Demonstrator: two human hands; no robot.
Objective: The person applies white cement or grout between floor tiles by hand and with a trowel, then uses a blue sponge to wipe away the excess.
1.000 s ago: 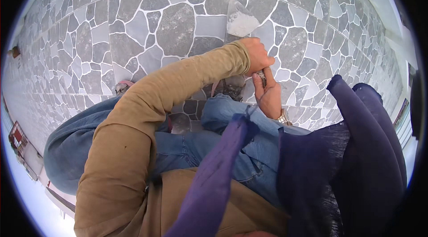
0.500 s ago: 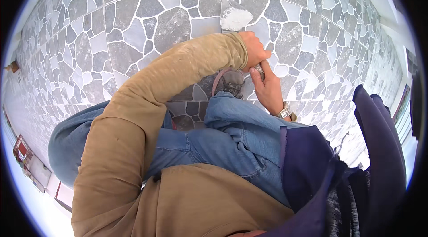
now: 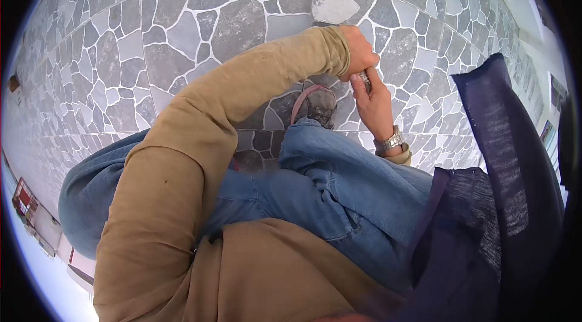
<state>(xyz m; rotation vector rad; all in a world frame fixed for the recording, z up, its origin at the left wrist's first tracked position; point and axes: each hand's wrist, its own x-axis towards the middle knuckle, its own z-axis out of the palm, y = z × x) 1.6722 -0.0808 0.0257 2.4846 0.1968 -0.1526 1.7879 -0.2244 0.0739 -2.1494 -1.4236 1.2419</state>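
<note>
We see a floor (image 3: 242, 19) of matt grey stone-pattern tile, rough in look, with pale smooth joints. The sleeve (image 3: 200, 134) is tan knit cloth, matt and soft. The trousers (image 3: 339, 194) are blue denim, woven and slightly faded. The shoe (image 3: 316, 105) shows worn grey fabric with a pink rim. The watch (image 3: 390, 141) has a glossy metal band. The scarf (image 3: 491, 201) is dark blue cloth, loosely woven, thin enough to show its mesh.

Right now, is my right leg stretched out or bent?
Bent. The jeans knee is raised toward the camera, with the grey shoe planted on the stone-tile floor just beyond it.
</note>
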